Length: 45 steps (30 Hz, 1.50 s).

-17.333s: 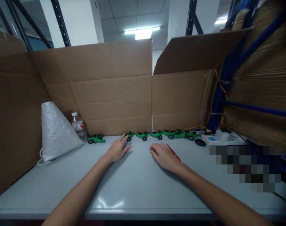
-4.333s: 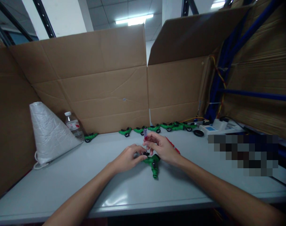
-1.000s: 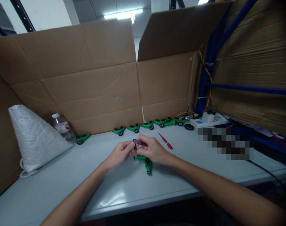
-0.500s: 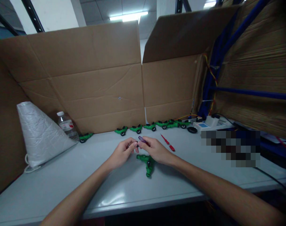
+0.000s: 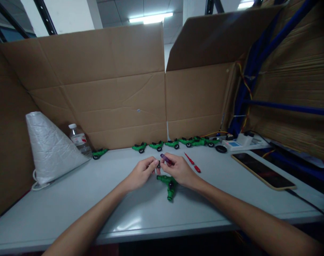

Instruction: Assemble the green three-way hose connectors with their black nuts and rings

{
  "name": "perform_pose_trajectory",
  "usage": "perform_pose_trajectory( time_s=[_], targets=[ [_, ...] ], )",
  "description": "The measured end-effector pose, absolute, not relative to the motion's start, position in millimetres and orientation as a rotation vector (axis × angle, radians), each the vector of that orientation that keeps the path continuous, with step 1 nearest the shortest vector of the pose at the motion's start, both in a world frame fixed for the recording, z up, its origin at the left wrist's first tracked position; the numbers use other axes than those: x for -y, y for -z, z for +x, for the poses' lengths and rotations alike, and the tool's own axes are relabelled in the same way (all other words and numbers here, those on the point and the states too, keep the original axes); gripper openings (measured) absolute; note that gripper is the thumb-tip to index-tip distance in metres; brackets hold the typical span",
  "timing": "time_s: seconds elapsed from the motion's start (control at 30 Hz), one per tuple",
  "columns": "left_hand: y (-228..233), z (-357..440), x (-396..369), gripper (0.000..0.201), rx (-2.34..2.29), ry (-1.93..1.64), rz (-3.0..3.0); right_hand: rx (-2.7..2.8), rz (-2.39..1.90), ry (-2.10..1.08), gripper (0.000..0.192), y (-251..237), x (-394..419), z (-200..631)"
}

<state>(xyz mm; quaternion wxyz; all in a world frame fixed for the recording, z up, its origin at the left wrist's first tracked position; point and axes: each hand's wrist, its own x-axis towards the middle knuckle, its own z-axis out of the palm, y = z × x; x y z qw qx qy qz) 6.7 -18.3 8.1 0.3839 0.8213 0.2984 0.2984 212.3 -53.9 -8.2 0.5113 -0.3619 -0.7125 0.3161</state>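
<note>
Tabletop (image 5: 97,199) carries the green toy piece (image 5: 170,190), likely for easy reach, near the left hand (image 5: 140,173), which pinches a small black part (image 5: 158,165), and the right hand (image 5: 180,170), gripping a purple tool (image 5: 166,159).

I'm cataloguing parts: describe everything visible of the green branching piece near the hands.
The green branching plastic-looking piece lies on the glossy pale tabletop, one arm pointing left, another toward the near edge. Dark details show near its middle. Its right side sits close to the right-hand grip; whether they touch is unclear.
</note>
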Motion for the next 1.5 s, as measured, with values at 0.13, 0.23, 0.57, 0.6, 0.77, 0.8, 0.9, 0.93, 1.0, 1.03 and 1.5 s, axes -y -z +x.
perform_pose_trajectory(
  time_s=[0.13, 0.23, 0.57, 0.6, 0.77, 0.8, 0.9, 0.93, 1.0, 1.03, 1.5],
  targets=[
    [-5.7, 9.0, 16.7, 0.055, -0.707, -0.722, 2.038, 1.763, -0.915, -0.670, 0.014, 3.9, 60.2, 211.2],
    [-4.3, 10.2, 15.4, 0.060, -0.674, -0.680, 1.959, 1.828, -0.918, -0.536, 0.017, 2.6, 62.4, 211.3],
    [-4.1, 9.8, 16.1, 0.061, -0.657, -0.656, 1.901, 2.006, -0.875, -0.269, 0.015, 12.8, 56.7, 219.6],
    [-4.0, 9.8, 16.0, 0.060, -0.658, -0.654, 1.903, 2.013, -0.874, -0.255, 0.015, 12.8, 56.8, 220.0],
    [-1.3, 9.3, 13.6, 0.061, -0.666, -0.636, 1.910, 2.094, -0.841, -0.201, 0.008, 12.0, 58.4, 220.7],
    [-0.7, 8.8, 12.9, 0.060, -0.674, -0.635, 1.925, 2.105, -0.836, -0.193, 0.007, 12.1, 58.5, 220.6],
    [0.1, 7.4, 12.0, 0.059, -0.700, -0.634, 1.985, 2.105, -0.829, -0.183, 0.008, 12.7, 58.5, 219.7],
    [-0.3, 7.1, 12.3, 0.059, -0.701, -0.636, 2.002, 2.098, -0.832, -0.188, 0.008, 12.9, 58.4, 219.3],
    [-1.7, 6.6, 13.6, 0.059, -0.701, -0.646, 2.040, 2.077, -0.846, -0.201, 0.009, 13.2, 58.2, 218.7],
    [-2.6, 6.4, 14.5, 0.058, -0.704, -0.656, 2.065, 2.061, -0.858, -0.208, 0.010, 13.2, 58.1, 218.5],
    [-11.0, 4.4, 19.1, 0.036, -0.708, -0.839, 2.200, 1.943, -0.988, -0.406, 0.025, 10.4, 54.4, 221.2]
  ],
)
